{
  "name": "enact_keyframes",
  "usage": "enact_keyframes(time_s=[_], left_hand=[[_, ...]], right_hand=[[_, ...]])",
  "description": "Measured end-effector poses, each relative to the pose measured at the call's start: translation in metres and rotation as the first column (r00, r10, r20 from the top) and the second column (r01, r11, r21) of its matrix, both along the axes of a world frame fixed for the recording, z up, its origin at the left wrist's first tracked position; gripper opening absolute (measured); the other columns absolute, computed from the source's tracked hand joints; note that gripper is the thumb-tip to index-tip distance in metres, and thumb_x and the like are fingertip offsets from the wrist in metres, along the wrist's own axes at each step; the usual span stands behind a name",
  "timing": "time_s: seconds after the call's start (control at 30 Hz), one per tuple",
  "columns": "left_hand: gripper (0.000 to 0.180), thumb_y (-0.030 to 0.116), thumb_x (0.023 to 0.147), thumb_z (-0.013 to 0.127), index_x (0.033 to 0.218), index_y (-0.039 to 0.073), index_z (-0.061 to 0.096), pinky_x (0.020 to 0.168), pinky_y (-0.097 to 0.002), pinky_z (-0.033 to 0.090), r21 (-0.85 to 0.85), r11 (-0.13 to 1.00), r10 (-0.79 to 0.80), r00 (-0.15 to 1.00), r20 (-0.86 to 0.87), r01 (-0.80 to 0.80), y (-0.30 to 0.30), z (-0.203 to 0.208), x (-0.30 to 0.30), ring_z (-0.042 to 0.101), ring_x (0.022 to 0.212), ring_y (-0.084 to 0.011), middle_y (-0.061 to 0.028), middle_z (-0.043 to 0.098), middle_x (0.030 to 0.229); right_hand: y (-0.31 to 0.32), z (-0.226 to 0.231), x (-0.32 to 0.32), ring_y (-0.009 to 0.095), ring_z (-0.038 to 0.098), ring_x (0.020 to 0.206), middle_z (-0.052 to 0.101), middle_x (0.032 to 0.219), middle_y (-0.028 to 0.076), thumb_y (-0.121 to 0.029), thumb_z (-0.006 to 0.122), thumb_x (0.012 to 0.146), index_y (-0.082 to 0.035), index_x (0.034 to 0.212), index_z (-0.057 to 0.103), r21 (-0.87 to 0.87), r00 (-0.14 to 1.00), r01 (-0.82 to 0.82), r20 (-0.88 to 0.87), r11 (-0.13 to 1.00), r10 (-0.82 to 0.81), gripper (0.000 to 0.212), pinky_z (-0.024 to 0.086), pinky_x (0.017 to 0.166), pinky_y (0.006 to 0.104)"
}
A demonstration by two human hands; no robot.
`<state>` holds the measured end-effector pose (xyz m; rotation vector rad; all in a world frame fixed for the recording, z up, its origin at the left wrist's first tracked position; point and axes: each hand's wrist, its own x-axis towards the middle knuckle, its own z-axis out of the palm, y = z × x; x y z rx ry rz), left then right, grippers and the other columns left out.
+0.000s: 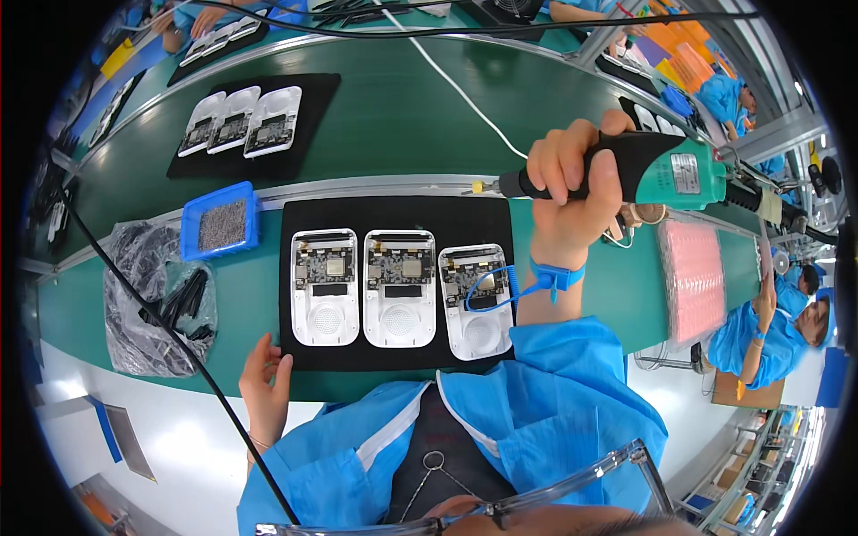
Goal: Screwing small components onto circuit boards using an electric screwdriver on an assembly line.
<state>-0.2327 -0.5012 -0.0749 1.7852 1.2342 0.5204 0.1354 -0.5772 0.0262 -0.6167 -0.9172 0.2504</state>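
Observation:
My right hand (576, 174) is wrapped round the black grip of a green electric screwdriver (661, 170), held up over the right side of the bench and pointing left. A blue strap (556, 279) circles that wrist. Below lies a black mat (402, 213) bearing three white housings: a left one (324, 317), a middle one (399, 320) and a slightly tilted right one (475, 335). Each has a circuit board and a round speaker grille. Beside the mat's lower left corner, my left hand (265, 380) is open, thumb apart from the fingers, holding nothing.
A blue tray (252, 219) of small screws stands left of the mat, beside a clear plastic bag (147, 348) with black parts. Farther back, three more housings rest on another mat (313, 98). Pink foam packing (693, 281) lies right; a co-worker (760, 335) sits beyond it.

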Motion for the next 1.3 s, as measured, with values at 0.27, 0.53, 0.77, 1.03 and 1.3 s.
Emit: enact_keyframes(time_s=[0.27, 0.53, 0.77, 1.03, 1.3], left_hand=[[0.041, 0.017, 0.08, 0.063, 0.117, 0.004, 0.051, 0.076, -0.0408, 0.05, -0.78, 0.625, 0.399, 0.844, 0.359, 0.036, -0.061, -0.038, 0.061, 0.061, 0.089, -0.028, -0.0171, 0.06, 0.1], [0.049, 0.032, 0.077, 0.056, 0.107, -0.007, 0.053, 0.086, -0.0345, 0.045, -0.405, 0.895, -0.041, 0.937, 0.348, 0.189, -0.025, -0.163, -0.009, 0.057, 0.092, -0.0288, -0.0208, 0.059, 0.105], [0.002, 0.009, 0.075, 0.056, 0.076, 0.008, 0.058, 0.073, -0.0326, 0.048, -0.471, 0.872, 0.364, 0.464, 0.808, 0.136, -0.017, -0.013, 0.089, 0.059, 0.079, -0.0195, -0.0048, 0.061, 0.08], [0.007, 0.009, 0.07, 0.057, 0.076, 0.007, 0.056, 0.06, -0.0316, 0.047, -0.369, 0.919, 0.303, 0.349, 0.887, 0.137, 0.066, -0.023, 0.091, 0.059, 0.067, -0.0212, -0.0054, 0.061, 0.075], [0.014, 0.019, 0.076, 0.063, 0.08, 0.006, 0.059, 0.048, -0.0317, 0.046, -0.388, 0.888, 0.458, 0.566, 0.685, -0.248, 0.195, -0.053, 0.078, 0.061, 0.063, -0.0216, -0.0066, 0.062, 0.074]], right_hand=[[-0.005, 0.008, -0.008, 0.007, 0.031, 0.041, 0.034, 0.057, -0.001, -0.025, 0.057, 0.084, -0.012, 0.099, 0.04, 0.055, 0.997, -0.069, 0.03, 0.996, 0.067, 0.026, 0.029, 0.042, 0.024], [-0.097, 0.022, 0.028, 0.009, 0.032, 0.042, 0.036, 0.053, -0.001, -0.028, 0.061, 0.083, -0.009, 0.099, 0.041, 0.108, 0.977, 0.197, 0.066, 0.975, -0.204, 0.033, 0.026, 0.041, 0.0254], [-0.226, -0.048, 0.046, 0.008, 0.032, 0.043, 0.036, 0.055, 0.0, -0.021, 0.062, 0.08, -0.007, 0.099, 0.041, 0.194, 0.962, 0.262, 0.028, 0.945, -0.273, 0.032, 0.027, 0.043, 0.0242], [-0.343, -0.061, 0.063, 0.009, 0.035, 0.044, 0.041, 0.057, 0.001, -0.018, 0.064, 0.079, -0.006, 0.1, 0.041, 0.111, 0.972, 0.218, 0.063, 0.97, -0.226, 0.033, 0.03, 0.042, 0.0244], [-0.288, -0.059, 0.065, 0.009, 0.035, 0.044, 0.04, 0.059, 0.001, -0.014, 0.061, 0.08, -0.005, 0.101, 0.041, 0.079, 0.991, 0.12, 0.054, 0.99, -0.124, 0.03, 0.032, 0.042, 0.0239]])
